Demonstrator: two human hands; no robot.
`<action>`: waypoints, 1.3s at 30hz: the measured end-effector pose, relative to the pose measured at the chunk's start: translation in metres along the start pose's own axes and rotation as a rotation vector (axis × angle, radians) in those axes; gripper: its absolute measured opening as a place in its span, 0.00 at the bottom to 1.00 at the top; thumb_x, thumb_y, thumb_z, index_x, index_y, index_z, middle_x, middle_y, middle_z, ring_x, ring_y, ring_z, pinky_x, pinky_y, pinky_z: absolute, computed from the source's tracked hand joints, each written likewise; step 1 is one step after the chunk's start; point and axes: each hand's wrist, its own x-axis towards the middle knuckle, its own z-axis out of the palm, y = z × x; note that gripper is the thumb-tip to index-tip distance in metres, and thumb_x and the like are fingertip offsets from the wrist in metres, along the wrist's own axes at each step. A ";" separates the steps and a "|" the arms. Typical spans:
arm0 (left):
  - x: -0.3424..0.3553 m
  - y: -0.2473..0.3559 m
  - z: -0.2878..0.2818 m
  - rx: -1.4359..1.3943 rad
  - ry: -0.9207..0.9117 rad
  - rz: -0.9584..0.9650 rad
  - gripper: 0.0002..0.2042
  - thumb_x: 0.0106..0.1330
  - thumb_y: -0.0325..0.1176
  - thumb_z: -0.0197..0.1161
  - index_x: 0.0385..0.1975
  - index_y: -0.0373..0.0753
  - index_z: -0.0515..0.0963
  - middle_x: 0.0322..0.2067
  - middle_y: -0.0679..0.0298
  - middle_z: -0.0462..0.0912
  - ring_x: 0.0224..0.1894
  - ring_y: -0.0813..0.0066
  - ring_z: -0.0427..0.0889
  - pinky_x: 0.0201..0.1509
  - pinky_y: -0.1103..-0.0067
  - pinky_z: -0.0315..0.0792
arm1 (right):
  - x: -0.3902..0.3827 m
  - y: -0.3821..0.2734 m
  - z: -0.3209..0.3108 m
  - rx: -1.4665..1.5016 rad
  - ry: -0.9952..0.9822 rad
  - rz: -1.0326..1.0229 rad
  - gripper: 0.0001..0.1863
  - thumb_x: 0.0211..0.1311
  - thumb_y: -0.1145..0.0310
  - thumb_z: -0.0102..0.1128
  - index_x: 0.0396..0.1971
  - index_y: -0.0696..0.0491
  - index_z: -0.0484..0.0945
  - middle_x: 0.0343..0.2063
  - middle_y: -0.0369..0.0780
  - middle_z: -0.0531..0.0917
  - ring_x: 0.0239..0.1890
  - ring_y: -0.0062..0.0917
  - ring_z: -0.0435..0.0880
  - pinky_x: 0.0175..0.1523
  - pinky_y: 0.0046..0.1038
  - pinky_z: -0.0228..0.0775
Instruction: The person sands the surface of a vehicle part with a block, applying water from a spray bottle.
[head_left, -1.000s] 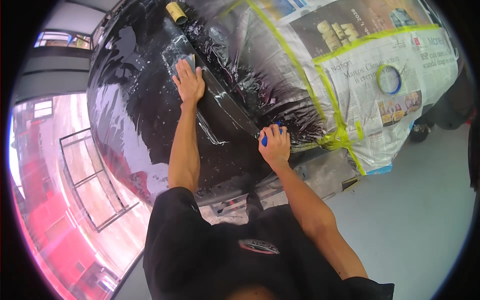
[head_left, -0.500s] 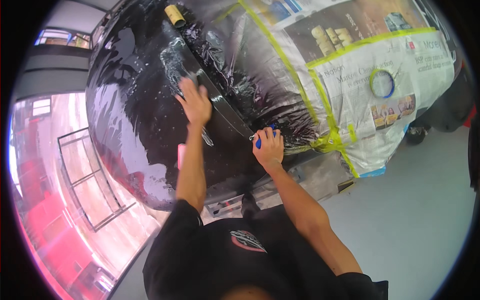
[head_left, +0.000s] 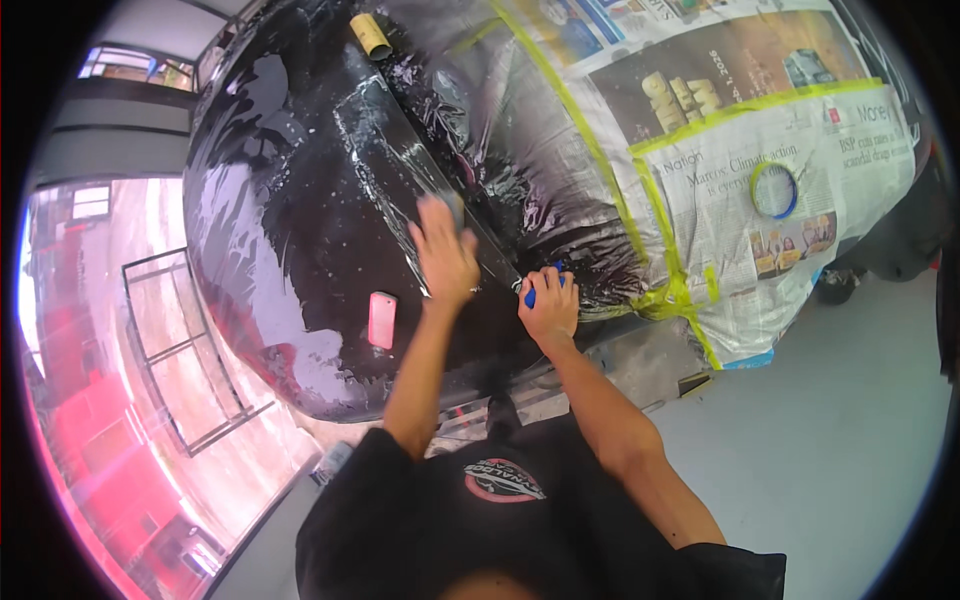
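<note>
A large black curved panel (head_left: 300,220), apparently a vehicle's body, lies wet and glossy before me. Along it runs a long strip of dark, shiny film (head_left: 385,135), with white streaks and water beads at its edges. My left hand (head_left: 447,262) lies with fingers stretched out over the strip's lower half; a greyish patch by its fingertips is too blurred to name. At the strip's near end, my right hand (head_left: 550,310) is closed around a small blue object (head_left: 531,298), mostly covered by the fingers. Left of my left forearm, a pink rounded rectangular piece (head_left: 382,320) rests on the panel.
A short yellow tube (head_left: 370,36) lies at the strip's far end. Crumpled plastic sheeting (head_left: 560,200) and newspaper (head_left: 740,160) cover the right side, held by yellow-green tape (head_left: 665,240). A tape roll (head_left: 775,190) sits on the newspaper. Grey floor (head_left: 830,430) spreads at right.
My left hand has slid down the strip toward my right hand, baring the pink piece its forearm partly covered. My right hand keeps its grip at the strip's end; the view has shifted slightly.
</note>
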 end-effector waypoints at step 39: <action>0.027 -0.074 -0.017 -0.021 0.247 -0.252 0.34 0.80 0.46 0.47 0.74 0.24 0.56 0.76 0.39 0.56 0.80 0.42 0.50 0.81 0.53 0.47 | 0.003 -0.019 0.004 -0.003 0.005 -0.064 0.06 0.64 0.64 0.65 0.38 0.46 0.78 0.42 0.38 0.80 0.46 0.41 0.78 0.48 0.44 0.71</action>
